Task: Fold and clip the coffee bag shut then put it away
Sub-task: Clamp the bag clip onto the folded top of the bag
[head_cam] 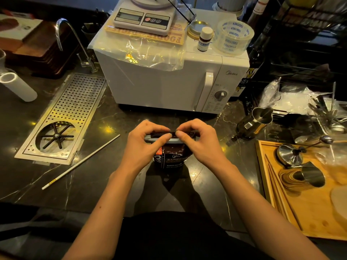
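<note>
Now coffee bag [170, 156] top pinched between both hands' fingers [165, 136].

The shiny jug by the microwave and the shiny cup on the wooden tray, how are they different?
The jug lies on the dark counter; the cup rests on the wooden tray. The jug has a pointed spout and a handle; the cup shows neither. The jug looks bigger than the cup. Both are shiny metal, tipped on their sides and untouched, while both hands hold the coffee bag.
</note>
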A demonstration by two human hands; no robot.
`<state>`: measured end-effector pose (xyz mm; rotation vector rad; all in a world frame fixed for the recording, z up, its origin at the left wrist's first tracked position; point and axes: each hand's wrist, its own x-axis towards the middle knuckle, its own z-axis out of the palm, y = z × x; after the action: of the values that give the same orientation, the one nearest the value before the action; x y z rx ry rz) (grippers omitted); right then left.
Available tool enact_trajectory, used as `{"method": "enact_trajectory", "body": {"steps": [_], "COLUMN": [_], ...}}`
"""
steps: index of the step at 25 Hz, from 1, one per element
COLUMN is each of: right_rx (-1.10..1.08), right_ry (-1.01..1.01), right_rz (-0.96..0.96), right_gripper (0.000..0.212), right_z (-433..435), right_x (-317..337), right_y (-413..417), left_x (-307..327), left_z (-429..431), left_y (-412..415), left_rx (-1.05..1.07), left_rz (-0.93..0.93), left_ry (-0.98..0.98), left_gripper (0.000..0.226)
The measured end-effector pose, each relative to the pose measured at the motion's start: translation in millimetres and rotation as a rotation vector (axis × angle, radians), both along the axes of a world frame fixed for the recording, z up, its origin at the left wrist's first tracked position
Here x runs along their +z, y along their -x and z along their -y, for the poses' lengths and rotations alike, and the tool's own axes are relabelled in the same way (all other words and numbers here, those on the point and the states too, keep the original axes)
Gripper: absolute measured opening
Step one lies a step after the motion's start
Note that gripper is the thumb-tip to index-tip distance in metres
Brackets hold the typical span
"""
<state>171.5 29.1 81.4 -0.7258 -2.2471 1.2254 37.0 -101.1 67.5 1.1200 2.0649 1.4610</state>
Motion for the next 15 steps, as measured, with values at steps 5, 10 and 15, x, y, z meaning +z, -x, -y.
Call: {"method": "enact_trajectory", "body": {"steps": [5,10,15], "right_rx": [-0.003,-0.058,-0.068], "right_ry": [-0.129,-0.17,-0.077], "right_rz": [0.029,0.027,0.001], "right_gripper": [0.004,0.009,0.004], "right_z": [6.0,10.9,2.7], "right_x": [-1.7,-9.1,-8.6], "right_y": [12.3,18.6,7.7], "left_x": [0.4,-2.4,-4.4], "left_z": [-7.0,-9.1,-1.2], "left_y": [-0.3,-1.7,5.1], "left_rx": [0.029,0.028,0.064], "left_rz": [-0.08,-0.155,-0.063], "left_ry": [-0.049,-0.045,-0.011], "left_gripper": [0.005,0.003,0.007]}}
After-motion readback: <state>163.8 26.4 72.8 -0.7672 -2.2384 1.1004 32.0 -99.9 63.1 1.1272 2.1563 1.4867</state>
